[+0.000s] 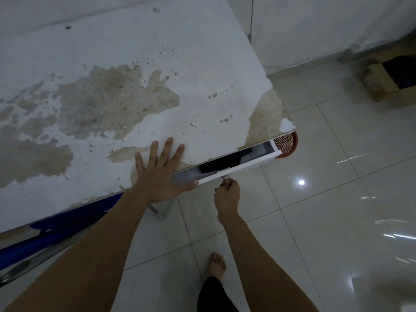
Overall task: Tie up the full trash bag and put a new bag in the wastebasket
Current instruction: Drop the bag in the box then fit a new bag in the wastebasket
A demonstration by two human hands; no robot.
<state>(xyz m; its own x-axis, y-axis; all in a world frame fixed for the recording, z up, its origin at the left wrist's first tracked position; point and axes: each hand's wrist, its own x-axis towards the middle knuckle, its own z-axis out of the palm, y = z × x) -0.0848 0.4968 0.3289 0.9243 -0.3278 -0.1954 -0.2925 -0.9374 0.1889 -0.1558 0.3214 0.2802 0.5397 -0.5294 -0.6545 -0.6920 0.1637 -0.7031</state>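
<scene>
"White paint peels from the big table (157,64), with brown patches under it. Where is the wastebasket?"
"The red mesh wastebasket (284,140) shows at the table's right corner, partly hidden by it. It is past the far end of the drawer (247,167) and well apart from both hands."
"And the hands?"
"The left hand (159,176) lies flat on the table edge, fingers straight and spread. The right hand (227,194) pinches the small metal knob (225,177) of the drawer. The drawer is a little open, and something black (225,159) lies inside."
"The room?"
"Glossy tiled floor (337,176), pale walls."
"How many things?"
"One table, one drawer, one wastebasket, one cardboard box (378,86) near the wall, one blue chair (33,248), two hands, one bare foot (217,264)."
</scene>
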